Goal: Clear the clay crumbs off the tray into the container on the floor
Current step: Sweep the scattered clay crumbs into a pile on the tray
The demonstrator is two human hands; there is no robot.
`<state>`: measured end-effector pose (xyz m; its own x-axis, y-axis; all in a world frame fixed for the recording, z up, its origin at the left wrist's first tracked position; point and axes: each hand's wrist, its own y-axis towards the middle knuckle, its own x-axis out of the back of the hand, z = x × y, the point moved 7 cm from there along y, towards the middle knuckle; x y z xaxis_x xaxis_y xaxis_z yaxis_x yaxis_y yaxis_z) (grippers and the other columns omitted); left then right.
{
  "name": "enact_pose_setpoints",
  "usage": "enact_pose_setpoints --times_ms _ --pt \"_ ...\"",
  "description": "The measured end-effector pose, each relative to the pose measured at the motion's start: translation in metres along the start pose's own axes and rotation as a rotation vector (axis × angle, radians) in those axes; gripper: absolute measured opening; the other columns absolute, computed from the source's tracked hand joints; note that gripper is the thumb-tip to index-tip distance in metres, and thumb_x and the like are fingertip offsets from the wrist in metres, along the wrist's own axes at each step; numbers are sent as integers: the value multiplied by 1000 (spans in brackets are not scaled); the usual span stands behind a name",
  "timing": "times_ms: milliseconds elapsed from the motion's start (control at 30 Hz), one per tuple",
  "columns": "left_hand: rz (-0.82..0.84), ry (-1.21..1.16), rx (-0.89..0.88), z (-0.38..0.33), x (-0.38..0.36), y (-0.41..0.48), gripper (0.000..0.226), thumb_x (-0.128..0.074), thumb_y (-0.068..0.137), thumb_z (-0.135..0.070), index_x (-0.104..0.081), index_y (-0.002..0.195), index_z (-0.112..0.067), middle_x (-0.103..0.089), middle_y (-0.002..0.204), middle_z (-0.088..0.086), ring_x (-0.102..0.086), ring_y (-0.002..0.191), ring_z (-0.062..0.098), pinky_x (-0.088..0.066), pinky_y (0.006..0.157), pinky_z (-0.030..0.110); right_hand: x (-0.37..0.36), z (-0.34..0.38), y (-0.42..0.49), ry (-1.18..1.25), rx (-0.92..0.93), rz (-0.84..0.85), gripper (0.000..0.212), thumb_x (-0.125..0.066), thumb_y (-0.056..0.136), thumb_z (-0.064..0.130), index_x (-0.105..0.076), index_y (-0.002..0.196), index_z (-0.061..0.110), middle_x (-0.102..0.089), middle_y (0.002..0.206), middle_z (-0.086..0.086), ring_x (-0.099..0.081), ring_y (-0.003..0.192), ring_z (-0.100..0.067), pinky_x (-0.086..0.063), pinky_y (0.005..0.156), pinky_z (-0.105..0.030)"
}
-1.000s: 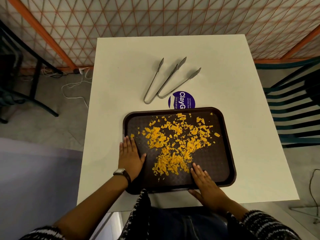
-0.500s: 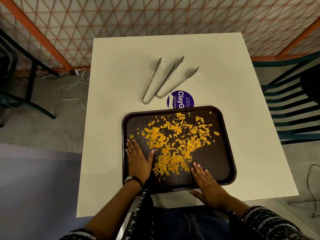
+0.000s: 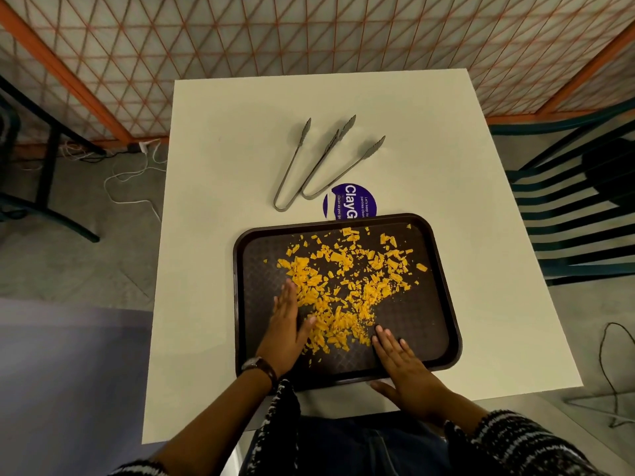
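head view: left hand (image 3: 287, 324), flat and ungripping, had slid inward across the dark brown plastic tray (image 3: 443, 280), bunching orange clay crumbs (image 3: 343, 286) toward the flat, empty right hand (image 3: 400, 359) (container unseen).

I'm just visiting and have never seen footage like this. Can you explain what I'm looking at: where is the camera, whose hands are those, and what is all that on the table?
There is no machine here. A person wears one wide-angle camera on the head, looking down, so you see their own arms. On the white table lies a dark tray scattered with orange clay crumbs. The left hand, with a watch at the wrist, lies flat on the tray, its edge against the crumbs. The right hand rests flat over the tray's near rim. Neither hand holds anything. Beyond the tray lie two pairs of metal tongs and a purple round sticker, partly hidden by the tray. The floor container is not in view.
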<state>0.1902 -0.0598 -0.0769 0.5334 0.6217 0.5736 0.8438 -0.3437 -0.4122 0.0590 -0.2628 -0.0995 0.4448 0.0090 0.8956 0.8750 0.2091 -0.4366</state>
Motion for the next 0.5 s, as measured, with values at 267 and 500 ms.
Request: enact_pose_setpoints --times_ms 267,500 --pt "-163 196 110 14 48 64 74 -29 94 -47 7 145 -7 7 156 12 11 144 21 6 117 35 1 -1 0 71 16 -27 78 -21 95 61 -2 150 9 0 159 -8 12 146 -16 1 113 -29" --pt "27 126 -70 -24 -12 20 74 -27 90 -51 21 138 -22 23 149 -3 22 137 15 10 113 34 1 1 0 69 11 -2 78 -20 95 62 -3 150 9 8 160 -7 11 146 -18 -2 113 -31"
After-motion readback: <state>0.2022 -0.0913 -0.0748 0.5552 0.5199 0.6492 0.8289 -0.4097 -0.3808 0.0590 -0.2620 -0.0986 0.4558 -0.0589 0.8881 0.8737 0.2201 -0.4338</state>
